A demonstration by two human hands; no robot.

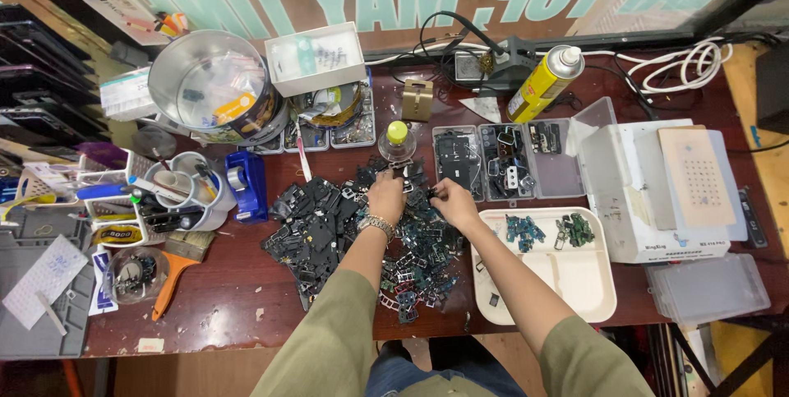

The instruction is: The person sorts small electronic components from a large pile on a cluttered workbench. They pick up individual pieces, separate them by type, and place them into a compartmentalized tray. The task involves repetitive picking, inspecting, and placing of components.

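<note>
A heap of small black and dark green electronic parts (pixel 329 228) lies on the dark red table (pixel 230 298). My left hand (pixel 386 197), with a metal watch on its wrist, rests on the far part of the heap with fingers curled among the pieces. Right beside it, my right hand (pixel 450 200) pinches at small parts at the heap's far right edge. What exactly each hand grips is too small to tell. A cream divided tray (pixel 575 282) at the right holds a few green and blue parts (pixel 523 231).
Clear compartment boxes (pixel 503 160) with parts sit behind the hands, next to a small bottle with a yellow cap (pixel 397 140). A yellow spray can (pixel 544 83), white boxes (pixel 649 191), a blue tape dispenser (pixel 246 185), a metal tin (pixel 209 85) and an orange-handled scraper (pixel 171 278) surround the heap.
</note>
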